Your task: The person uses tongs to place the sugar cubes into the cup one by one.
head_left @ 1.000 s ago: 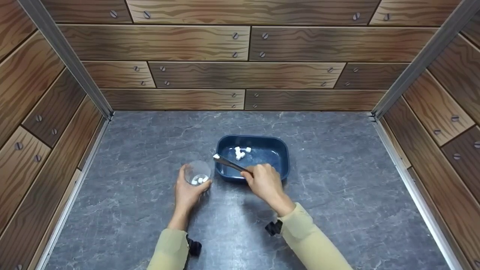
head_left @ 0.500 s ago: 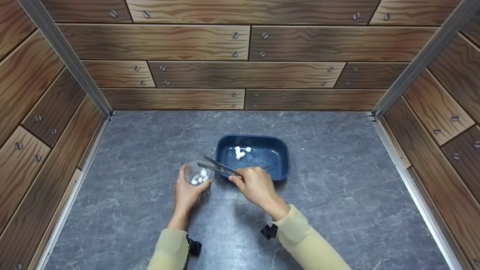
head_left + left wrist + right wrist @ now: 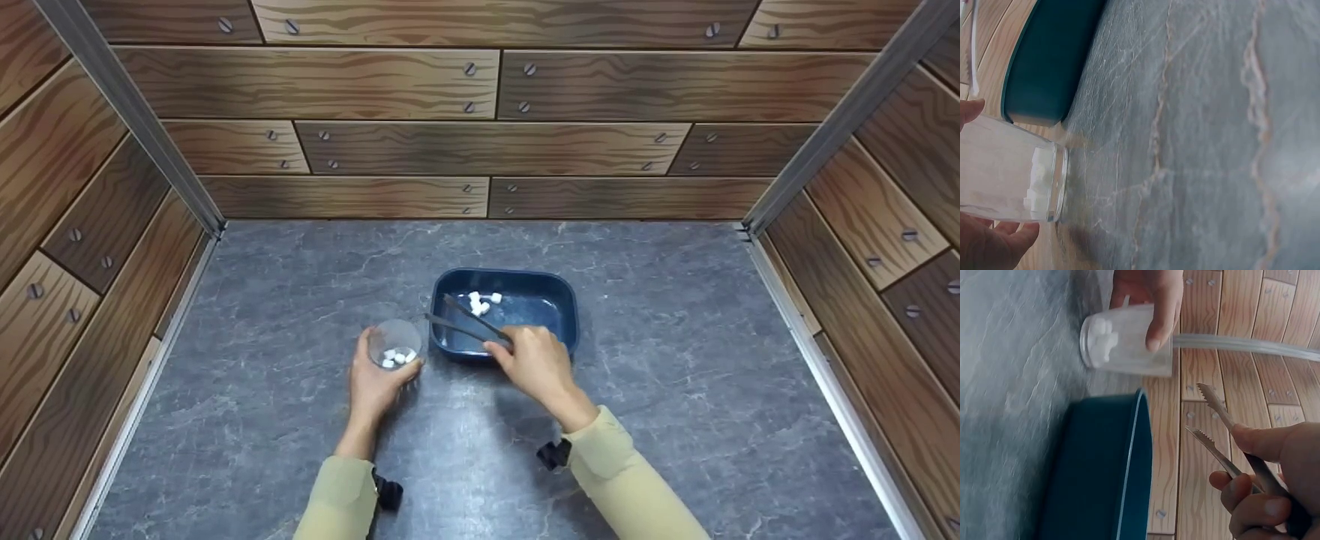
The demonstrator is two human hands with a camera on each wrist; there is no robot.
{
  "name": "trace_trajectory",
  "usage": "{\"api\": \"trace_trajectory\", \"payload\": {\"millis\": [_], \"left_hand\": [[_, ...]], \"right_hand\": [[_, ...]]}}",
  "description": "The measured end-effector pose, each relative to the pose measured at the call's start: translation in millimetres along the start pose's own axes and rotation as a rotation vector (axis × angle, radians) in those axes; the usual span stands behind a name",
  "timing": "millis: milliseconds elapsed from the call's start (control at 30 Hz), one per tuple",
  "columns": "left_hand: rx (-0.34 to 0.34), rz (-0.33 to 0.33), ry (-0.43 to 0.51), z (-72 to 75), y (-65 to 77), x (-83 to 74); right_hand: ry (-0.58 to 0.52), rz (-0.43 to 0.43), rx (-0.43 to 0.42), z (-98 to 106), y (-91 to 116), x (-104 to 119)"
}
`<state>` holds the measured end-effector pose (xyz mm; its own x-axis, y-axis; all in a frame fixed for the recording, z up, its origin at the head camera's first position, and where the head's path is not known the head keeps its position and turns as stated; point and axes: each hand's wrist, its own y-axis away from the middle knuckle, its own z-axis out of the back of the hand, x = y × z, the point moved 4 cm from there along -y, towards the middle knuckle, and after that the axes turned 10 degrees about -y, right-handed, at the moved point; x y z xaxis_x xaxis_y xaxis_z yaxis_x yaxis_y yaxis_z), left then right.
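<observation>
My left hand [image 3: 379, 386] grips a clear cup [image 3: 393, 337] that stands on the table, thumb on one side and fingers on the other. Several white cubes [image 3: 1041, 171] lie at the bottom of the cup. In my right hand [image 3: 536, 364] I hold metal tongs [image 3: 469, 326] above the near left part of a dark blue basin [image 3: 574, 311]. The serrated tips of the tongs stand apart, as the right wrist view shows, with nothing between them. More white cubes [image 3: 486, 304] sit in the basin's far left part.
The grey marbled table [image 3: 675, 360] extends around the basin and cup. Wood-patterned walls [image 3: 480, 146] close it off at the back and on both sides, with metal posts [image 3: 191, 172] at the corners.
The tongs moved left over the cup, opened and dropped a white cube into it, then came back right over the basin. The left hand and cup have stayed in place.
</observation>
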<state>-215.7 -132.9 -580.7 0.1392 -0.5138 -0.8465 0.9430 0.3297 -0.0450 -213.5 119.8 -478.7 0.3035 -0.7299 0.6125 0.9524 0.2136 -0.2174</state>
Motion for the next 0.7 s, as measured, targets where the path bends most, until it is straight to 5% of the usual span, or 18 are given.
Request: {"api": "trace_trajectory", "payload": {"millis": [700], "left_hand": [[-0.001, 0.006, 0.0, 0.2, 0.6, 0.4]], "right_hand": [[0.101, -0.174, -0.057, 11.7, -1.2, -53.9]]}}
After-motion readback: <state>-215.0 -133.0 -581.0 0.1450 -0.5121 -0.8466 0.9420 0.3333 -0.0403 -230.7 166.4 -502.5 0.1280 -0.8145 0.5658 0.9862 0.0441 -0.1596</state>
